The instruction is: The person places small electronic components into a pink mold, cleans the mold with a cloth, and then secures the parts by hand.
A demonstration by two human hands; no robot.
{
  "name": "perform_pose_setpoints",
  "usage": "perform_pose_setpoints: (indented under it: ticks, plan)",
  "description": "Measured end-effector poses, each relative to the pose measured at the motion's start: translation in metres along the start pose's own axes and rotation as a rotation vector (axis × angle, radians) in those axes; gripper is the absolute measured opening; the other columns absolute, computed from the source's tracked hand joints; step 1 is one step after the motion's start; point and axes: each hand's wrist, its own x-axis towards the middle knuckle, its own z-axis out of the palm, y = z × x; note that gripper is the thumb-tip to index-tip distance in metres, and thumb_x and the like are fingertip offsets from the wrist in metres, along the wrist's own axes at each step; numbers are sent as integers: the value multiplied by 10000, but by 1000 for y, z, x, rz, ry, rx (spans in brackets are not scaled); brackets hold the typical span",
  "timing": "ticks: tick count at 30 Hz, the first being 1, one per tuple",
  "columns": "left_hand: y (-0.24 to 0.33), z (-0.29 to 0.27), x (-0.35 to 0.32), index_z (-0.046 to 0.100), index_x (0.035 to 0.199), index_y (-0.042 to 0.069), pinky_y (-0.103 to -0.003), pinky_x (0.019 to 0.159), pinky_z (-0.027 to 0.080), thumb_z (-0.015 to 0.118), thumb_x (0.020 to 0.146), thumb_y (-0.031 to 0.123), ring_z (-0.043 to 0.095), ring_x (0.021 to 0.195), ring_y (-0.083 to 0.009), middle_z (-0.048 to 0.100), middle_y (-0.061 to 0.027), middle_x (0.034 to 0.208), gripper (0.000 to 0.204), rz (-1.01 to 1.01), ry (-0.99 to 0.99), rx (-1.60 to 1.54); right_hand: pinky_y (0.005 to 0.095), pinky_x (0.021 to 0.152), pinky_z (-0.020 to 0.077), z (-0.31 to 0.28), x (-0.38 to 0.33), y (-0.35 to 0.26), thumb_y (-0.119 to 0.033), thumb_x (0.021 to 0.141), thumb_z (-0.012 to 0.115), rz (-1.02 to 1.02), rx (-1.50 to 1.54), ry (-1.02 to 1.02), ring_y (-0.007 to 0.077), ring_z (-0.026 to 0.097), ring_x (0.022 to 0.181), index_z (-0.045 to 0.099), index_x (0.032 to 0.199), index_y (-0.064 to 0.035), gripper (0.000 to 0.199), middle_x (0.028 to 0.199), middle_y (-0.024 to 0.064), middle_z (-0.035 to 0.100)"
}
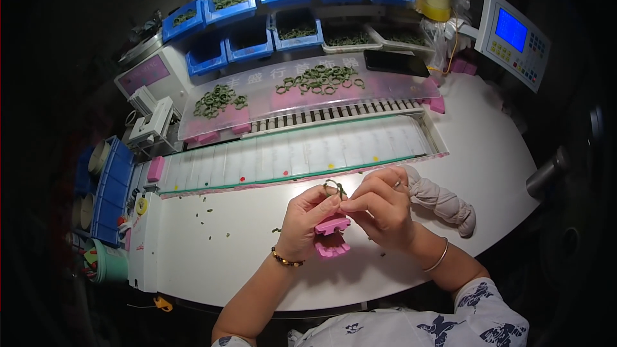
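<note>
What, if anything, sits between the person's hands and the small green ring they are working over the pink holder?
Nothing visible does. Both the left hand and the right hand already pinch the green ring between their fingertips, just above the pink holder. The grey cloth bundle lies off to the right, behind the right hand.

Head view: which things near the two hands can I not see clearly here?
- Green ring: too small; the fingertips of both hands cover part of it.
- Pink block: the left hand hides its left side, so its full shape is unclear.
- Grey cloth: the right hand covers its near end.
- Green bits on the table: too small to identify.
</note>
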Motion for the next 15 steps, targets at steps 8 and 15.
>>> perform_pose_setpoints:
  ticks: [8, 15]
  plan:
    - [-1, -22, 5, 629, 1005, -1, -230, 757, 510, 616, 935, 54, 604, 853, -76, 643, -25, 957, 90, 88, -167, 91, 241, 736, 419, 14, -14, 8, -75, 830, 732, 794, 1041, -167, 81, 528, 775, 667, 855, -63, 71, 800, 4, 607]
    - [6, -13, 6, 662, 902, -9, -218, 669, 508, 663, 905, 84, 619, 774, -71, 665, -36, 879, 93, 226, 119, 514, 239, 809, 468, 21, -21, 23, -53, 837, 713, 1203, 1267, 12, 102, 580, 886, 616, 1015, -38, 203, 945, 15, 615]
